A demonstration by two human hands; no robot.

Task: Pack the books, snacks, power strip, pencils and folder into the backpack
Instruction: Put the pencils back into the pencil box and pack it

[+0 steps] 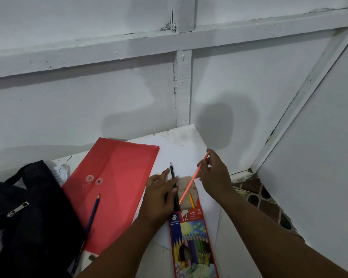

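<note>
A red box of coloured pencils (191,237) lies on the white table (189,149) with its flap open at the far end. My right hand (215,173) pinches an orange pencil (193,178), its lower end at the box mouth. My left hand (161,193) holds a dark green pencil (172,170) beside the box opening. A yellow pencil (191,200) pokes out of the box. The red folder (117,183) lies flat to the left with a blue pencil (93,215) across it. The black backpack (34,217) sits at the far left.
A white panelled wall (129,97) stands right behind the table. The table's right edge drops to a patterned tile floor (265,199). Some printed paper (57,173) shows behind the backpack.
</note>
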